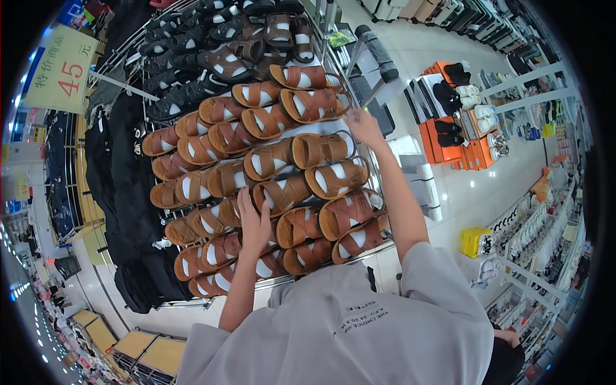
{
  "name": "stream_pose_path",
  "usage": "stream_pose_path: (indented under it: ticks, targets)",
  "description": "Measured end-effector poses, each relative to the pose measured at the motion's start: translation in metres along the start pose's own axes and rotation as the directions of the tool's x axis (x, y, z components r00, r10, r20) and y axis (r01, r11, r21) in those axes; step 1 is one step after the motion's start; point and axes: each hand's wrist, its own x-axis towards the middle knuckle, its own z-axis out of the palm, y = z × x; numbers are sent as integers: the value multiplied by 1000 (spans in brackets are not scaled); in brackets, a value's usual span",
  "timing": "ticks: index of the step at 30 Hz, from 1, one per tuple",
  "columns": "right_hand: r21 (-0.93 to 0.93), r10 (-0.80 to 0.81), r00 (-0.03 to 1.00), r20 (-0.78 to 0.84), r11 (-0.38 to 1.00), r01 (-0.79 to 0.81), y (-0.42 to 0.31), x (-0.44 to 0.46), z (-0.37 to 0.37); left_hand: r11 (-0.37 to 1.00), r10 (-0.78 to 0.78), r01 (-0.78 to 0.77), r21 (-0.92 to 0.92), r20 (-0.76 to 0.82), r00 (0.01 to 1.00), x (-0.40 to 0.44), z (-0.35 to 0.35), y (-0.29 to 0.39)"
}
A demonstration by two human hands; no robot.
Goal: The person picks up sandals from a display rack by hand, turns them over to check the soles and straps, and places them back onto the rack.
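Rows of brown strap sandals [269, 160] with white paper stuffing lie on a metal rack in front of me. My left hand [255, 221] rests among the lower middle rows with its fingers stretched out, touching a brown sandal [282, 194]. At the right end of an upper row, my right hand [364, 127] has its fingers bent together at the heel strap of a reddish-brown sandal [312, 104]. Its fingertips are small in view and partly hidden.
Black sandals [183, 96] fill the rack's far part. Black clothing [125, 212] hangs on its left, below a price sign [61, 69]. Orange shoe boxes [439, 144] with shoes stand on the floor at right. Another person [507, 359] is partly visible behind me.
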Motion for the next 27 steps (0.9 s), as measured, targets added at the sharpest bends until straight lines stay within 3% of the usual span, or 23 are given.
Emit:
stream_pose_path:
  ticks: [1,2,4,7,9,11,13,17,20,22,25,27]
  targets:
    - [112,28,998,-59,993,-21,-12,19,-3,989,-68,70,-127,24,997,-10,-11,18]
    - [72,63,990,-125,996,-55,-15,42,2,957,-135,144,-250,54,989,-22,-24,34]
    - [5,122,959,-257,992,-125,-14,88,23,930,-159,188,-316,114,981,-51,-30,26]
    - [-24,7,974,-225,1000,-13,-15,135,54,997,67,-67,-42,3,998,-83,-47,23]
    - [349,-8,990,142,936,-42,-34,139,46,975,-116,114,-190,0,993,-107,-52,23]
    - [546,81,970,229,814,-197,18,182,86,899,-293,288,-329,34,955,-130,-55,16]
    - [604,96,955,279,756,-252,19,184,83,775,-452,445,-449,98,886,-145,-55,5]
    - [762,50,951,305,586,-275,-28,121,50,756,-472,461,-466,101,876,-146,-70,1]
    - [859,-11,959,284,448,-249,-79,64,32,830,-246,224,-511,25,969,-136,-76,-11]
    - [903,-73,960,271,364,-228,-122,11,17,805,-215,206,-556,51,975,-130,-86,-18]
    - [955,-222,939,264,198,-222,-176,-75,-3,703,-171,169,-691,67,983,-116,-105,-25]
    - [938,-246,905,346,78,-337,-205,-139,-13,576,-154,148,-804,71,985,-106,-124,-20]
